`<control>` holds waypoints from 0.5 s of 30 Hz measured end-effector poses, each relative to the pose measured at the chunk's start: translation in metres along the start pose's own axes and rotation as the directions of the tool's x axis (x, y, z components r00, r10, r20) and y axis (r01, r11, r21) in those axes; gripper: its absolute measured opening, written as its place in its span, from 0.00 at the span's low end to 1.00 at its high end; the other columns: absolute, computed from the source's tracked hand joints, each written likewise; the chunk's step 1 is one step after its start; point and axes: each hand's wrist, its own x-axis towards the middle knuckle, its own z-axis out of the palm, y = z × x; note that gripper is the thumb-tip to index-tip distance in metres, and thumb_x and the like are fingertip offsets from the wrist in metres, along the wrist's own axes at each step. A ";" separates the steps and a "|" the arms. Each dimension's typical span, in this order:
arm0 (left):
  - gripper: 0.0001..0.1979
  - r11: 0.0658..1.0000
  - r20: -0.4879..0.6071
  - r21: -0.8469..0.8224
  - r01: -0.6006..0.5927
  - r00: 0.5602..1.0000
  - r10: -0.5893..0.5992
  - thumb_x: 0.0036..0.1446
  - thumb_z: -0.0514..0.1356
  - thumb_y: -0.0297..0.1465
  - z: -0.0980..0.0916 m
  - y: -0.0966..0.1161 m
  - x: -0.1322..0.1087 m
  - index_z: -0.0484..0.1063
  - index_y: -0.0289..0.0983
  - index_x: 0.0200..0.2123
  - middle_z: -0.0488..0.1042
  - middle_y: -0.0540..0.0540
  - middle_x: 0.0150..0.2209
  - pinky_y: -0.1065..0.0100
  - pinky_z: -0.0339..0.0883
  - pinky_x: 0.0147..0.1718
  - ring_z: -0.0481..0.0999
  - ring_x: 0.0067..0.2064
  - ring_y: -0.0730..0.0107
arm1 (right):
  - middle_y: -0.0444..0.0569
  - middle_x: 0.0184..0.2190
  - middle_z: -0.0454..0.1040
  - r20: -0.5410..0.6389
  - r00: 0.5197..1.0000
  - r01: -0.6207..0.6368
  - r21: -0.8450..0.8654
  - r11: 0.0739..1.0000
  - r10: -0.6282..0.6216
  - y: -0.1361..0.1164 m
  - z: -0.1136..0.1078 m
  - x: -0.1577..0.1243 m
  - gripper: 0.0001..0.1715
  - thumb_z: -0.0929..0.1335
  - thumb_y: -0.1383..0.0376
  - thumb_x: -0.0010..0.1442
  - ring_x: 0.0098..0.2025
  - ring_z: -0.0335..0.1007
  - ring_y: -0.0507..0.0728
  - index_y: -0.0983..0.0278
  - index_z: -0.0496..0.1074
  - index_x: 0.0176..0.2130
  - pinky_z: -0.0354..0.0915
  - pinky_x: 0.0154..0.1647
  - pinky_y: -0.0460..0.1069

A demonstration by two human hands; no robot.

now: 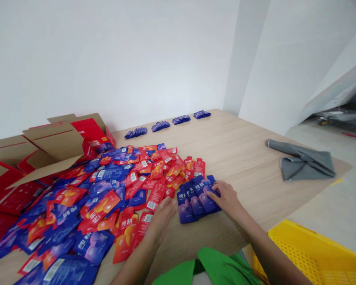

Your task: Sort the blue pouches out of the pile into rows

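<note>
Currently, the person's right hand [228, 198] lies at the right end of an overlapping fan of glossy blue-and-purple flat sachets [195, 200] with white lettering. Its thumb reaches onto the front of the rightmost sachet and its fingers bend at the upper corner; whether they pinch the sachets or only rest against them cannot be told. The person's left hand [163, 217] is open and holds nothing, its fingers extended just beside the left end of the fan.

The fan lies on a pale wood-grain table [240, 146], in front of the person, lettering facing up. To its left spreads a large loose heap of red-and-orange and blue-and-purple flat sachets [106, 194], some showing white barcode labels. The heap reaches back to red and brown open cardboard boxes [52, 138] at the table's left side, their flaps standing up.

Along the far edge, 4 small bundles of blue sachets [160, 126] sit in a row, apart from each other, near a plain white wall [136, 59]. A crumpled grey cloth [307, 163] lies near the table's right end. Below, at the near right, is a yellow perforated plastic basket [323, 238]. A bright green garment [218, 264] shows between the forearms.
</note>
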 end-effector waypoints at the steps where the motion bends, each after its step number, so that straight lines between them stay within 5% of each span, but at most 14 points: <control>1: 0.12 0.997 0.002 -0.057 0.056 0.998 -0.056 0.49 0.65 0.28 0.002 0.003 -0.003 0.71 0.35 0.39 0.71 0.37 0.52 0.54 0.64 0.54 0.66 0.59 0.54 | 0.57 0.48 0.73 -0.023 0.998 -0.051 -0.037 0.998 0.050 0.002 0.005 -0.001 0.20 0.67 0.51 0.53 0.53 0.65 0.66 0.63 0.73 0.37 0.61 0.53 0.60; 4: 0.08 0.975 0.029 -0.158 0.157 0.988 -0.154 0.50 0.63 0.25 0.006 0.009 -0.009 0.71 0.35 0.36 0.73 0.37 0.50 0.51 0.67 0.50 0.65 0.60 0.52 | 0.62 0.55 0.68 -0.040 0.992 -0.123 -0.039 0.992 0.121 0.008 0.017 -0.004 0.35 0.67 0.49 0.51 0.58 0.61 0.68 0.67 0.67 0.52 0.58 0.57 0.62; 7: 0.11 0.969 0.165 -0.166 0.183 0.974 -0.155 0.47 0.65 0.28 0.011 0.003 -0.003 0.73 0.34 0.36 0.76 0.38 0.47 0.55 0.70 0.45 0.69 0.56 0.51 | 0.65 0.57 0.65 -0.043 0.994 -0.103 -0.005 0.995 0.103 0.014 0.026 -0.002 0.43 0.68 0.49 0.49 0.60 0.59 0.69 0.71 0.63 0.57 0.58 0.59 0.60; 15: 0.15 0.985 0.296 -0.103 0.142 0.949 -0.106 0.31 0.72 0.32 0.047 -0.007 0.021 0.75 0.32 0.25 0.78 0.40 0.27 0.61 0.68 0.41 0.79 0.37 0.54 | 0.58 0.56 0.69 -0.063 0.998 -0.016 0.140 0.990 0.025 0.028 0.054 0.001 0.35 0.69 0.53 0.50 0.59 0.62 0.69 0.62 0.66 0.56 0.58 0.60 0.62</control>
